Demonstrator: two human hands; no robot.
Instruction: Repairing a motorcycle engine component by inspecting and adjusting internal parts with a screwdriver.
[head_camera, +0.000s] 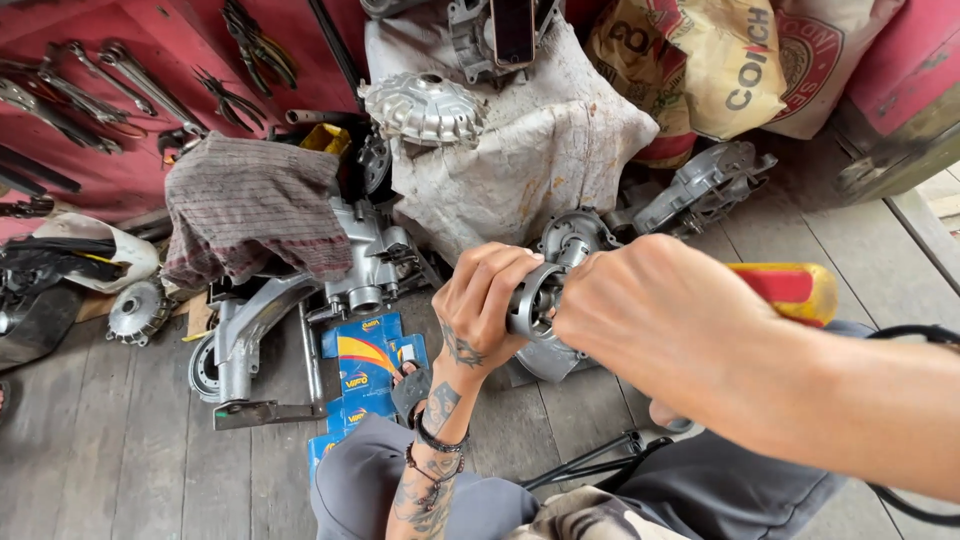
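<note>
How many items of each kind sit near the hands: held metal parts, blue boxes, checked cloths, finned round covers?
Held grey metal part: 1, gripped by left hand and right hand
Blue boxes: 1 stack, count unclear
Checked cloth: 1
Finned round cover: 1
Total: 4

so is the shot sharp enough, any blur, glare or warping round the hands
Head view: even daylight and soft shadows; the left hand and grey metal part are sharp; the right hand, close to the lens, looms large and slightly soft; mild glare on the finned metal cover; wide-angle bending at the edges.

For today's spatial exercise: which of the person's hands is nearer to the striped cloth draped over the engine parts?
Left. The left hand grips the small metal cylinder part just right of the striped cloth; the right hand is farther right.
</note>
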